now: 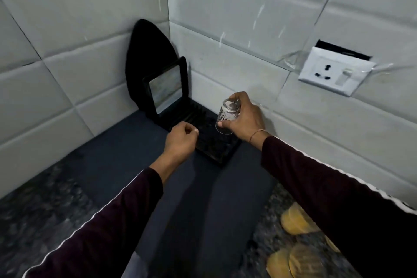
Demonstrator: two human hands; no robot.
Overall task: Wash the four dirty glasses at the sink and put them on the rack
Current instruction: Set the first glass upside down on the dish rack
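1. Head view: right hand [244,117] grips a clear textured glass [228,117] upside down, mouth toward the black rack [216,142], thumb and fingers curled round its body.
2. Glass sits low over the rack's middle — whether the rim touches it, cannot tell.
3. Left hand [180,140] hovers just left of the glass, fingers loosely curled, holding nothing.
4. Rack lies in the corner of the dark surface [126,142], against the white tiled wall [225,18].
5. Behind the rack — a black-framed mirror [165,89] leans on a dark pointed board [144,52].
6. White wall socket [334,72] at right; blurred yellow round items [295,223] at lower right.
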